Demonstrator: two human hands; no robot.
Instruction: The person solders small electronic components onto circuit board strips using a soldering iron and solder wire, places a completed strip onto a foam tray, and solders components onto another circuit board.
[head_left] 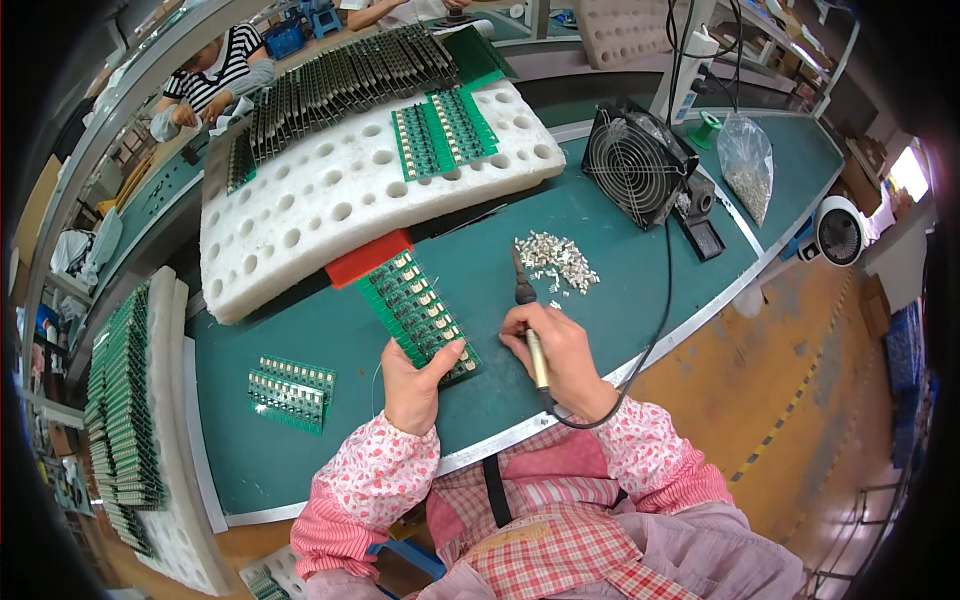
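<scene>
My left hand [412,388] grips the near end of a green circuit board panel [415,305], thumb on top. White connectors run in a row along the panel, and its far end lies by a red piece [368,258] at the foam's edge. In my right hand [562,350] is a soldering iron [536,352], held like a pen. Its tip points away from me, between the panel and a loose pile of small white connectors [560,262]. The iron's black cord loops to the right past my wrist. Two more panels [292,392] lie on the green mat to the left.
A white foam block [300,225] with holes carries rows of upright boards [350,85]. At the right stand a black fan [632,165], an iron stand [700,225], a solder spool [706,130] and a bag of connectors [747,170]. More boards [125,400] fill foam at far left. Co-workers sit beyond.
</scene>
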